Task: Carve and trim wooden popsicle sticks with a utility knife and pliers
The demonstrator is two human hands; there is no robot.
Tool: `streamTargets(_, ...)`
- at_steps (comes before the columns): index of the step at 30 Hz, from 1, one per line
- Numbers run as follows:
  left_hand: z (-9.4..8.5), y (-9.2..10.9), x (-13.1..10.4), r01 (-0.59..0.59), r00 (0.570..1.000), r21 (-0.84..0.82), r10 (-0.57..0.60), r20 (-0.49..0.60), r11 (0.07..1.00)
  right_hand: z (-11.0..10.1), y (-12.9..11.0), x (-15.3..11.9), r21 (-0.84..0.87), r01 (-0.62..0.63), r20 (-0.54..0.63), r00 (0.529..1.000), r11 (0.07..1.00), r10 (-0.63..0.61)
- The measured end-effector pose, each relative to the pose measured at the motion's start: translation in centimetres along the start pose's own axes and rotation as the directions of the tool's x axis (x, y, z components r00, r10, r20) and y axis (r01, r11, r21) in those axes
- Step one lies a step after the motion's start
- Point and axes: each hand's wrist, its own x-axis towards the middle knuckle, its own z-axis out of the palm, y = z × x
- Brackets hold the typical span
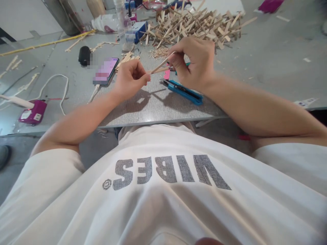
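Observation:
Between my two hands a thin wooden stick (162,62) slants up to the right. My left hand (131,79) pinches its lower end, where a second thin piece seems to branch off to the right. The upper end is between the thumb and fingers of my right hand (192,61). Just below my right hand a blue utility knife (185,92) lies on the grey table (138,110). A small pink piece (167,74) shows between the hands, beside a teal-handled tool that my right hand partly hides.
A big heap of wooden sticks (194,25) lies at the back. Left of my left hand are a phone (106,70) with a white cable, a black case (84,56) and a purple box (33,112). Clear bottles (106,23) and a blue box (140,30) stand behind.

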Motion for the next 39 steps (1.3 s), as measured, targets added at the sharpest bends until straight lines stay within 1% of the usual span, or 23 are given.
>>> streamTargets(3,0.1,0.0,0.0,0.019,1.0,-0.003,-0.019,0.014,1.0,0.0,0.1,-0.2,-0.036,0.027,0.022,0.999,0.999,-0.026)
streamTargets(6,0.1,0.1,-0.2,0.014,1.0,0.0,-0.014,0.023,1.0,0.0,0.0,-0.2,-0.055,0.089,0.034,0.996,0.995,-0.087)
streamTargets(8,0.1,0.2,-0.3,0.024,0.999,0.005,-0.024,0.038,1.0,-0.1,-0.1,-0.1,-0.1,0.122,0.063,0.991,0.988,-0.116)
streamTargets(10,0.0,0.1,-0.4,0.029,0.998,0.009,-0.029,0.049,1.0,-0.3,-0.2,-0.1,-0.151,0.133,0.101,0.988,0.98,-0.119)
streamTargets(13,0.0,-0.1,-0.4,0.014,0.999,0.009,-0.015,0.05,1.0,-0.4,-0.2,-0.1,-0.161,0.118,0.142,0.985,0.98,-0.096)
streamTargets(17,-0.1,-0.6,-0.4,0.009,0.999,0.036,-0.011,0.047,0.999,0.0,0.0,-0.2,-0.157,0.107,0.194,0.978,0.982,-0.075)
streamTargets(21,-0.2,-0.6,-0.4,0.0,0.998,0.036,-0.002,0.059,0.999,0.6,0.7,-0.3,-0.114,0.019,0.229,0.973,0.993,0.007)
streamTargets(23,-0.2,-0.4,-0.4,-0.019,0.998,0.004,0.018,0.062,1.0,0.8,1.3,-0.3,-0.083,-0.001,0.244,0.97,0.997,0.021)
streamTargets(25,0.0,-0.1,-0.3,-0.009,0.999,-0.041,0.011,0.039,0.999,1.0,1.9,-0.4,-0.038,0.038,0.256,0.966,0.999,-0.027)
streamTargets(27,0.2,0.2,-0.2,0.04,0.999,-0.09,-0.04,0.006,0.995,1.2,2.3,-0.6,0.004,0.155,0.24,0.959,0.988,-0.151)
streamTargets(29,0.4,0.6,-0.1,0.104,0.994,-0.117,-0.105,-0.008,0.988,1.4,2.5,-0.7,0.006,0.296,0.193,0.937,0.955,-0.292)
streamTargets(31,0.4,0.8,-0.1,0.164,0.986,-0.116,-0.164,0.005,0.98,1.5,2.5,-0.9,-0.025,0.358,0.169,0.922,0.933,-0.349)
streamTargets(33,0.4,0.8,-0.1,0.205,0.978,-0.085,-0.201,0.054,0.975,1.5,2.3,-1.0,-0.042,0.353,0.168,0.925,0.935,-0.342)
streamTargets(35,0.3,0.6,-0.1,0.204,0.974,-0.041,-0.199,0.108,0.978,1.6,1.9,-1.2,-0.016,0.312,0.144,0.941,0.95,-0.306)
streamTargets(37,0.2,0.2,-0.1,0.171,0.977,-0.008,-0.168,0.128,0.985,1.9,1.5,-1.3,0.042,0.244,0.096,0.964,0.969,-0.247)
streamTargets(39,0.2,-0.1,-0.1,0.138,0.983,0.016,-0.138,0.12,0.99,2.3,1.1,-1.4,0.105,0.136,0.054,0.988,0.985,-0.143)
